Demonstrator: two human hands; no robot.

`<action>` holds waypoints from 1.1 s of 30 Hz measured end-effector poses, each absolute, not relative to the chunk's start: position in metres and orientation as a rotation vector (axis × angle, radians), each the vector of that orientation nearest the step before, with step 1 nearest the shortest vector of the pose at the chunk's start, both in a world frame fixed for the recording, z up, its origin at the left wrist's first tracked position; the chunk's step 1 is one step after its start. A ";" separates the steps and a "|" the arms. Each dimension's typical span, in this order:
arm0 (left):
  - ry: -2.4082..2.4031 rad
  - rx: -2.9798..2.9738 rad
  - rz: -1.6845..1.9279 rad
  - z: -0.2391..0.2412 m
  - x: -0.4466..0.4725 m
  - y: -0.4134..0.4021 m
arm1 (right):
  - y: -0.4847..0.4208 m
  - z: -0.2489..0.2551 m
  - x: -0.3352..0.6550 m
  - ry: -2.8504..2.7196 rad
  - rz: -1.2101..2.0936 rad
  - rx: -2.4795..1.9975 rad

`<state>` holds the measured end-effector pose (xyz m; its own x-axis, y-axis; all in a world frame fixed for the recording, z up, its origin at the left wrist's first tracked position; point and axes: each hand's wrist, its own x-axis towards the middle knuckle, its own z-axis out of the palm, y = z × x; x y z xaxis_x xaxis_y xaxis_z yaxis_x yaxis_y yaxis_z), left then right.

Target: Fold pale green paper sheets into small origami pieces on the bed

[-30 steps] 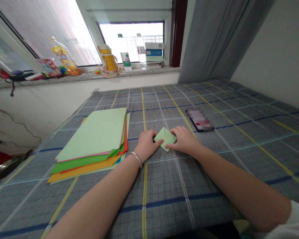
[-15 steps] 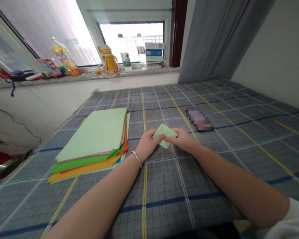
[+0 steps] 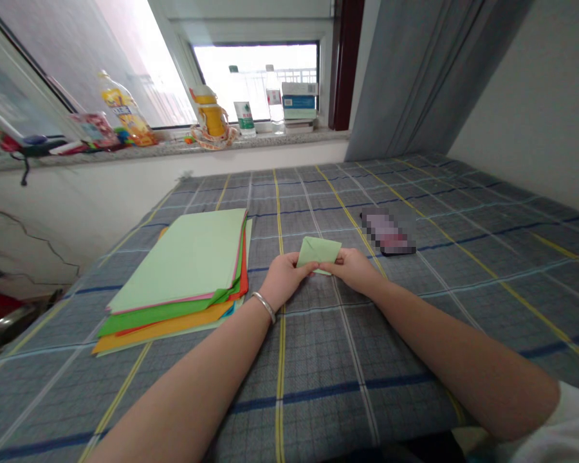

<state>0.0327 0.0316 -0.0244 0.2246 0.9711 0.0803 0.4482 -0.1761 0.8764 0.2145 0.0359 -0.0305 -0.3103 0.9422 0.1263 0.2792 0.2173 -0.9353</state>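
A small folded piece of light green paper (image 3: 319,250) is held between both hands, just above the plaid cloth. My left hand (image 3: 285,276) grips its left side, thumb along the lower edge; a silver bangle circles that wrist. On the right side, my right hand (image 3: 356,270) pinches the paper, its thumb tip close to the left thumb. Crease lines run across the paper's face. Fingers behind the paper are mostly hidden. To the left lies a stack of coloured paper (image 3: 183,260), light green on top, with pink, green, red and orange edges showing.
A phone (image 3: 388,233) with a blurred screen lies beyond my right hand on the grey plaid cloth (image 3: 318,360). Along the windowsill stand a yellow drink bottle (image 3: 125,112), a yellow water cup (image 3: 211,116), clear bottles (image 3: 274,99) and stacked boxes (image 3: 299,103). A grey curtain (image 3: 405,77) hangs at right.
The green paper has been turned in my hands: it showed a diamond shape with a central crease and now shows a roughly rectangular face. Both hands stay in nearly the same place.
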 end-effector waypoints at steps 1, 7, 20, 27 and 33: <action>1.356 1.776 0.866 -0.024 0.033 0.031 | 0.037 -0.032 0.215 -1.761 1.129 -1.146; 1.310 1.839 0.818 -0.019 0.031 0.032 | 0.039 -0.037 0.216 -1.698 1.226 -1.162; 1.170 1.721 0.989 -0.025 0.029 0.035 | 0.039 -0.026 0.217 -1.778 1.180 -1.222; 1.208 1.583 1.250 -0.018 0.027 0.037 | 0.036 -0.028 0.214 -1.983 0.833 -1.352; 1.246 1.731 1.297 -0.017 0.026 0.032 | 0.029 -0.017 0.213 -1.992 0.583 -1.433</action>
